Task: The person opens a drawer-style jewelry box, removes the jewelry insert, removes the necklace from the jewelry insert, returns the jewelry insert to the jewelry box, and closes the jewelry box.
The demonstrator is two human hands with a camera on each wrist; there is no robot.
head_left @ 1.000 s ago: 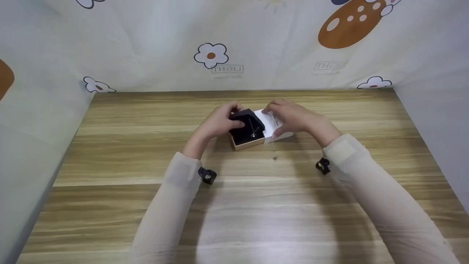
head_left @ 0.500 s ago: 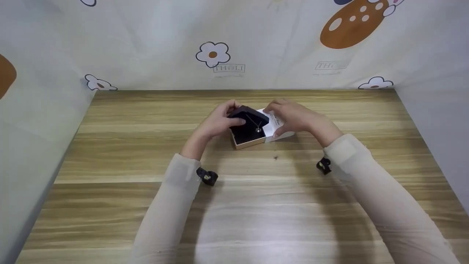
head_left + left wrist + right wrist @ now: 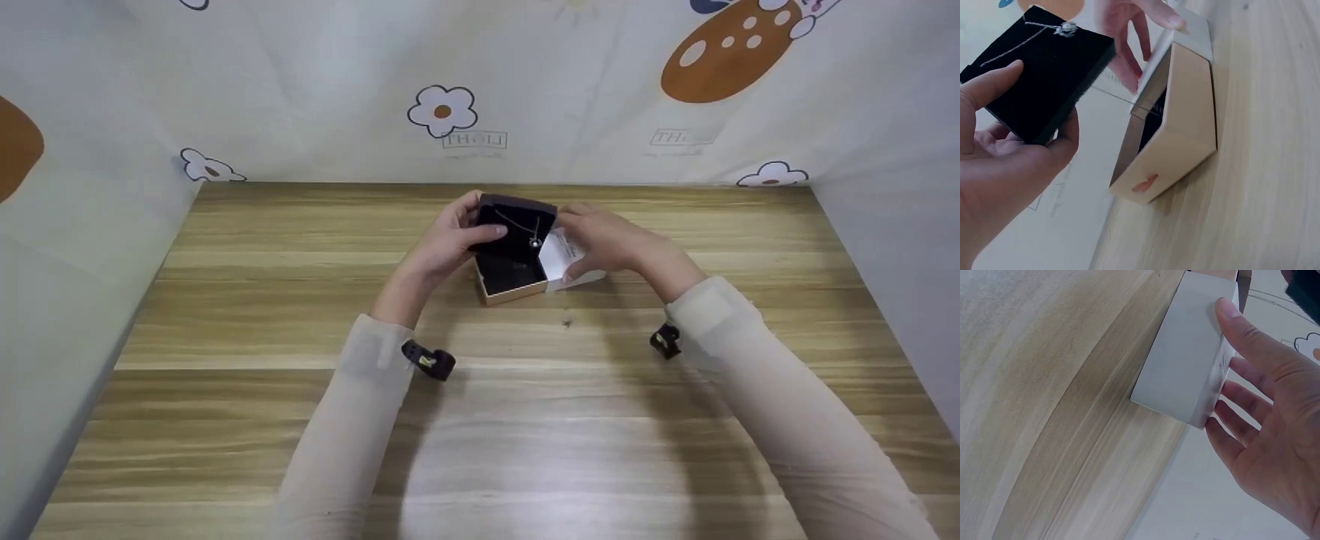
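A black velvety jewelry pad [image 3: 499,216] is tilted up above the drawer box, gripped in my left hand [image 3: 444,241] with the thumb on its face. Across the pad lies a necklace [image 3: 1065,29] with a small shiny pendant; in the left wrist view, part of its chain [image 3: 1111,94] runs down into the drawer. The peach-sided drawer [image 3: 517,294] with a dark inside sits partly pulled out of a white box sleeve [image 3: 1179,349]. My right hand [image 3: 609,241] holds that sleeve between thumb and fingers, on the table.
The wood-grain table [image 3: 300,450] reaches back to a pale curtain [image 3: 322,97] printed with flowers, with more curtain at both sides. A small dark mark [image 3: 567,324] shows on the table in front of the box. Each wrist wears a small black camera [image 3: 435,361].
My left hand has raised the jewelry pad up and away from the drawer, tipping it more upright. The right hand and the white sleeve have stayed nearly in place.
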